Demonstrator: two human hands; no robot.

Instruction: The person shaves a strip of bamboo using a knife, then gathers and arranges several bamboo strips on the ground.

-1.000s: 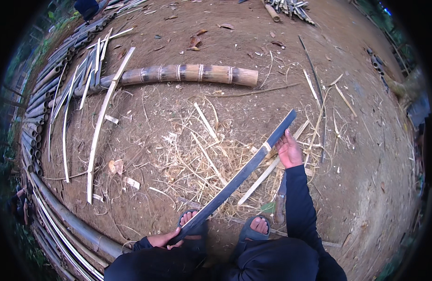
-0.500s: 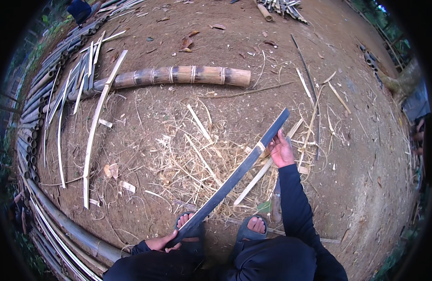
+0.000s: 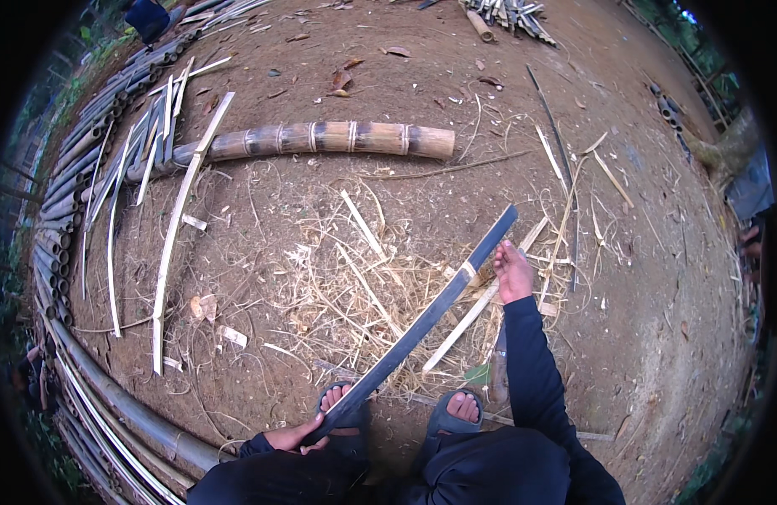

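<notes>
A long split bamboo strip (image 3: pixel 422 324), dark on its outer face with one pale node ring, slants from lower left to upper right above the ground. My left hand (image 3: pixel 294 437) is closed around its lower end near my left foot. Beside the strip's upper part is my right hand (image 3: pixel 513 273), palm turned up and fingers loosely curled. It looks slightly apart from the strip, and nothing shows in it. Pale bamboo shavings (image 3: pixel 321 282) lie beneath, with a pale slat (image 3: pixel 463 326) next to my right forearm.
A thick bamboo culm (image 3: pixel 346 137) lies crosswise beyond the shavings. Pale strips (image 3: pixel 171 252) rest on the ground at left, near stacked bamboo poles (image 3: pixel 56 252). A bundle of split bamboo (image 3: pixel 515 18) lies far off. My sandalled feet (image 3: pixel 456 412) stand close by.
My right hand has come off the bamboo strip, and its fingers have curled in. The strip's upper end has dipped slightly. My left hand keeps its hold.
</notes>
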